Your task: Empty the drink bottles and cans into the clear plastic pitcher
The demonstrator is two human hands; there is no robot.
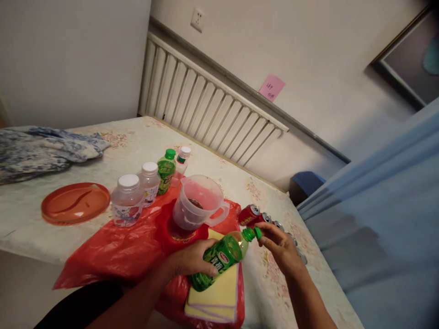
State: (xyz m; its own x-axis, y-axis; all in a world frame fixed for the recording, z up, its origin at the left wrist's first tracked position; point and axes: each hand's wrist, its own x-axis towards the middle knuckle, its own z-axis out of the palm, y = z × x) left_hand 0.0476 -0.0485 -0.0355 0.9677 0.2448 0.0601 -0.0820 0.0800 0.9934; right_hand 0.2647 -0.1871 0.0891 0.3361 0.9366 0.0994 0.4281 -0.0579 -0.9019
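Left hand (194,259) has its grip wrapped round a tilted green bottle (222,257), up over some yellow cloths (219,294) near the clear jug (187,214). Right hand (280,244) is pinching a green cap (258,233) by the bottle's mouth; can't really tell from here if they're touching.
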